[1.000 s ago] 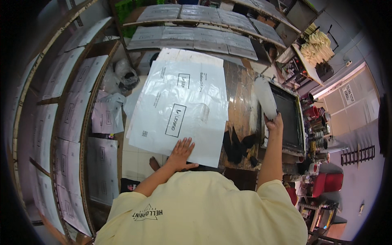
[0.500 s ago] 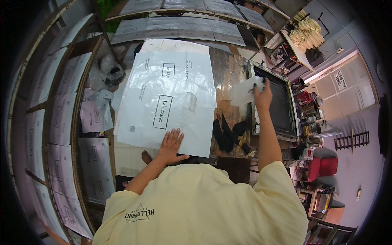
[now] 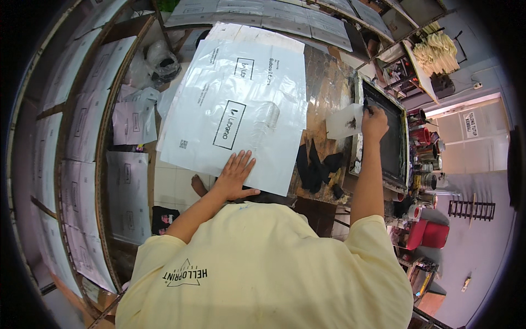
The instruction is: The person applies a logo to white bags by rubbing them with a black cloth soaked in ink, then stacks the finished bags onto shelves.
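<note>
My left hand [image 3: 235, 176] lies flat with fingers spread on the near edge of a white plastic mailer bag [image 3: 192, 118], printed with black boxed lettering and stacked on more pale sheets. To the right, my right hand [image 3: 376, 124] is closed, its fingers curled and bunched over the left part of a dark screen-printing frame [image 3: 393, 164]. Whether something small is in those fingers, I cannot make out. Beside that hand a translucent white sheet [image 3: 337, 123] with a dark smudge lies at the frame's left side, on the wooden table [image 3: 323, 90].
Black cloths [image 3: 313, 167] lie on the table's near right part. Ink cans [image 3: 421, 136] line up beyond the frame. Shelves [image 3: 104, 104] of printed bags stand at the left and far side. A red chair [image 3: 435, 234] is at the right.
My right hand has moved off the translucent sheet, slightly rightward over the frame, and its fingers have curled in. My left hand still presses the bag. The whole view has shifted.
</note>
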A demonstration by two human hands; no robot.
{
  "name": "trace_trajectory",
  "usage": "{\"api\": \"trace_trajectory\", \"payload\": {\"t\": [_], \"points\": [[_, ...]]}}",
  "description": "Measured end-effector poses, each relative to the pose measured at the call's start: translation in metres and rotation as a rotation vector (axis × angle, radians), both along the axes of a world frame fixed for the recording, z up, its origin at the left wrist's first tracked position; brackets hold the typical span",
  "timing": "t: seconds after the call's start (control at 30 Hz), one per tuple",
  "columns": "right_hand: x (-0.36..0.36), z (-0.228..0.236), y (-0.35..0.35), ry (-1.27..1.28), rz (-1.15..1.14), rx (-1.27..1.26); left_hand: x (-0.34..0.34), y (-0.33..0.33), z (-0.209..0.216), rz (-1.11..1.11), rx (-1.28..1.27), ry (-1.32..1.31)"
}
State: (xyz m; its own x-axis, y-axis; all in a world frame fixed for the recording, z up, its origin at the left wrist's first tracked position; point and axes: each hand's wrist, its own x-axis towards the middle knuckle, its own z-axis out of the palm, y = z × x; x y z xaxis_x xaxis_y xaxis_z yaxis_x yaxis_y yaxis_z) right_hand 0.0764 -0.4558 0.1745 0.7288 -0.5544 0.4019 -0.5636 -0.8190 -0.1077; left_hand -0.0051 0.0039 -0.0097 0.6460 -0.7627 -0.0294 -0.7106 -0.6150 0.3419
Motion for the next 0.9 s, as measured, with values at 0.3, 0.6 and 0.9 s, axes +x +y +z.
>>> {"api": "trace_trajectory", "payload": {"t": [0.3,0.6,0.9], "points": [[-0.015,-0.069,0.087,-0.221,0.45,0.615,-0.001,0.001,0.002,0.023,-0.058,0.012],[-0.053,-0.186,0.24,0.044,0.818,0.361,0.004,0.001,0.004,0.0,-0.058,0.054],[-0.055,-0.166,0.25,0.229,0.931,0.209,0.004,0.001,0.0,0.034,-0.066,0.083]]}}
